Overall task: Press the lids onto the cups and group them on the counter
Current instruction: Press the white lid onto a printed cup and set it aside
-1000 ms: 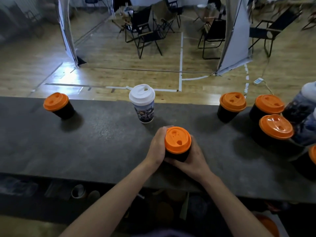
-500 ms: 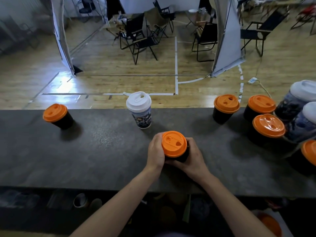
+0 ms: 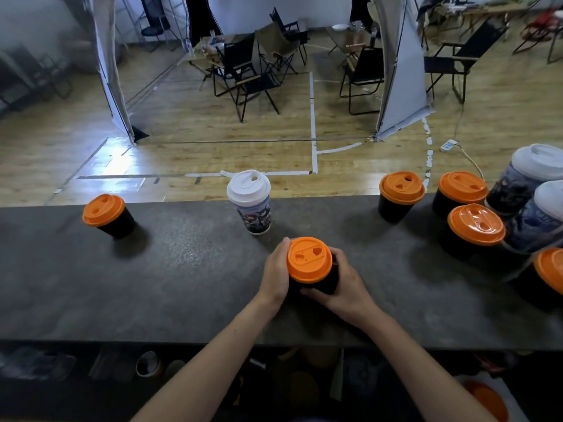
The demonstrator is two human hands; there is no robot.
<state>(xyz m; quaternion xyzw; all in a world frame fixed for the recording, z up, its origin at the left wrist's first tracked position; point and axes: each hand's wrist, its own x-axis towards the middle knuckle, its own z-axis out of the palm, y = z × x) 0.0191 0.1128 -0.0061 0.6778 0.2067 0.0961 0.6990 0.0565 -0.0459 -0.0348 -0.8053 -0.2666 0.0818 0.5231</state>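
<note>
A black cup with an orange lid (image 3: 309, 259) stands on the dark counter (image 3: 189, 269), near its middle. My left hand (image 3: 275, 274) wraps its left side and my right hand (image 3: 345, 284) wraps its right side. Just behind it stands a printed cup with a white lid (image 3: 251, 201). A lone orange-lidded black cup (image 3: 106, 214) sits far left. At the right, several lidded cups are grouped: orange-lidded ones (image 3: 399, 194) (image 3: 461, 190) (image 3: 475, 226) (image 3: 551, 269) and two white-lidded printed ones (image 3: 530, 172) (image 3: 545, 214).
The counter's far edge drops to a wooden floor with folding chairs (image 3: 243, 74) and white panels (image 3: 402, 71). Below the near edge, a dim shelf holds a small cup (image 3: 147, 363) and an orange lid (image 3: 487, 400).
The orange lid's holes have turned between my hands; the cup stays in place. The camera view has tilted upward a little, so everything sits lower in the frame.
</note>
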